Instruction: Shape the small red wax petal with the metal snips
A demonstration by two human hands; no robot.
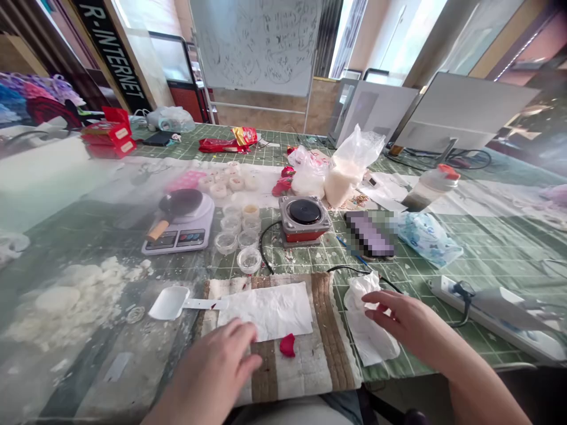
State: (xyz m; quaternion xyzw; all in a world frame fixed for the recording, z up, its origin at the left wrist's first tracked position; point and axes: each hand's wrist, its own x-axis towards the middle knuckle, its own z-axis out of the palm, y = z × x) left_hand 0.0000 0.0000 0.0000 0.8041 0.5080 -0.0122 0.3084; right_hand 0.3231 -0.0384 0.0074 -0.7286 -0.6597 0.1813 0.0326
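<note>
Our left hand [221, 366] lies flat and open on the striped cloth [319, 348], fingers spread, holding nothing; its fingertips touch the lower edge of the white paper sheet [270, 310] spread on that cloth. Our right hand [398, 321] is loosely open too, its fingers resting on the crumpled tissue [367, 330] that lies at the cloth's right edge on the counter [487, 260]. A red petal [287, 345] sits on the cloth just below the paper sheet, between our two hands and touching neither. A white plastic scoop [170, 303] lies left of the sheet, its handle reaching the cloth. Further back stand a kitchen scale [183, 227], a cluster of small clear cups [241, 236] and a small round burner [304, 219]. White crumbly lumps [71, 295] cover the counter at the far left.
</note>
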